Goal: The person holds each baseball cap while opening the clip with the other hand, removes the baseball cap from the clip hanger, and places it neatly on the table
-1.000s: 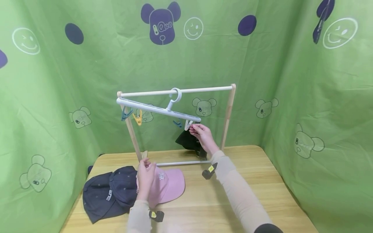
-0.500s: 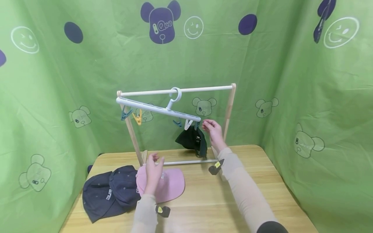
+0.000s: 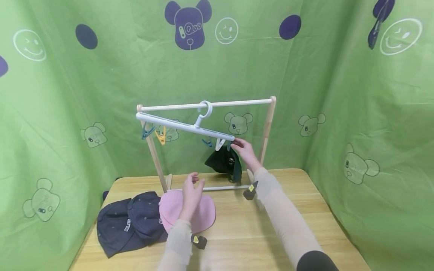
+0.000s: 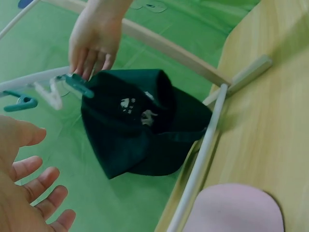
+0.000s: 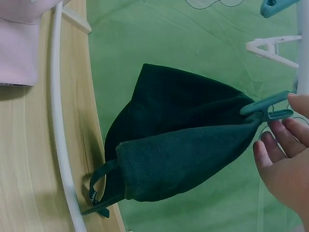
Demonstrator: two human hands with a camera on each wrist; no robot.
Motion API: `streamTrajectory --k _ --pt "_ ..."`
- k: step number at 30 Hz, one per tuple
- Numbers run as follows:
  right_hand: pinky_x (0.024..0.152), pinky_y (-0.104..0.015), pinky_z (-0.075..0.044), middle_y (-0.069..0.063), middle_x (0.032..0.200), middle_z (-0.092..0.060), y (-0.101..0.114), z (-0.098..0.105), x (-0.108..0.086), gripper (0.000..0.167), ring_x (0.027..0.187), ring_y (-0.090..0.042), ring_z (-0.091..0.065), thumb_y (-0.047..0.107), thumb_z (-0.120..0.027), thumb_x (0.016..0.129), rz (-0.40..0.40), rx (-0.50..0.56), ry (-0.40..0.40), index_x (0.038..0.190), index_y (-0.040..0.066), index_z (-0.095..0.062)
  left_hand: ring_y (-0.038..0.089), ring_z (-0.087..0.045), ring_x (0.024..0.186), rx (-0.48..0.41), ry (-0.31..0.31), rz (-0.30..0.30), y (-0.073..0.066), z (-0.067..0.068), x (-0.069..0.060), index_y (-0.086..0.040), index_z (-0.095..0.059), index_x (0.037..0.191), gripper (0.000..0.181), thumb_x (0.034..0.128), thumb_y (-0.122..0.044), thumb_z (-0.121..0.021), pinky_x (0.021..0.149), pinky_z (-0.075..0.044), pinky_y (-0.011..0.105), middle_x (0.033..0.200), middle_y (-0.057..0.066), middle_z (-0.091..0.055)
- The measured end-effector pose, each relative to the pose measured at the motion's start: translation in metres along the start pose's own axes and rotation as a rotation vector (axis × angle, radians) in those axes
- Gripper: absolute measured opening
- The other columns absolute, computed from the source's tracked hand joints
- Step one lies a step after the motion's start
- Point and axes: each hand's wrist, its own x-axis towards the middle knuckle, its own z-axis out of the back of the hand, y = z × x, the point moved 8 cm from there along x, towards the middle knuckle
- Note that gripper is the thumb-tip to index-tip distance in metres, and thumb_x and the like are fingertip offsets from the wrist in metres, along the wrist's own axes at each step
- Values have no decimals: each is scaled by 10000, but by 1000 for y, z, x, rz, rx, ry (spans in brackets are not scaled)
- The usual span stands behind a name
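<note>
A dark green cap (image 3: pixel 222 162) hangs by its edge from a teal clip (image 5: pixel 268 106) at the low right end of the white hanger (image 3: pixel 183 126). My right hand (image 3: pixel 245 152) is at that end, its thumb and loosely bent fingers around the teal clip without a visible squeeze. In the left wrist view, the right fingers hang down behind the clip. My left hand (image 3: pixel 192 194) is raised in front of a pink cap (image 3: pixel 205 214), fingers spread and holding nothing. In its own wrist view the left hand (image 4: pixel 29 179) stands apart from the green cap.
The hanger hooks over the top bar of a wooden rack (image 3: pixel 268 128) and tilts down rightward. A yellow clip (image 3: pixel 161 136), a white clip (image 3: pixel 220 144) and other teal clips hang from it. Two dark navy caps (image 3: pixel 118 226) lie left on the wooden table (image 3: pixel 295 199).
My right hand drew away from the clip to the right, then came back to the hanger's end. My left hand moved right and up across the pink cap, its fingers spreading.
</note>
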Motion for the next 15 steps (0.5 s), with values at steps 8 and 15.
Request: streamTrajectory --k 8,15 --pt "1130 -429 -386 -251 1383 -535 0 -6 3 442 1298 -349 -499 103 -589 960 13 -37 -14 1365 -47 -493 363 -560 1132 24 44 9 4 -17 -2 -43 -558 1237 368 907 -176 -654 1027 -440 504 1133 185 -618" --pt "1099 -421 -418 -271 1330 -566 -3 -8 5 412 1231 -352 -540 83 -611 939 10 -55 -40 1314 -63 -525 361 -563 1105 19 65 -18 1 -25 -3 -18 -556 1227 374 897 -161 -660 1010 -451 505 1108 165 -614"
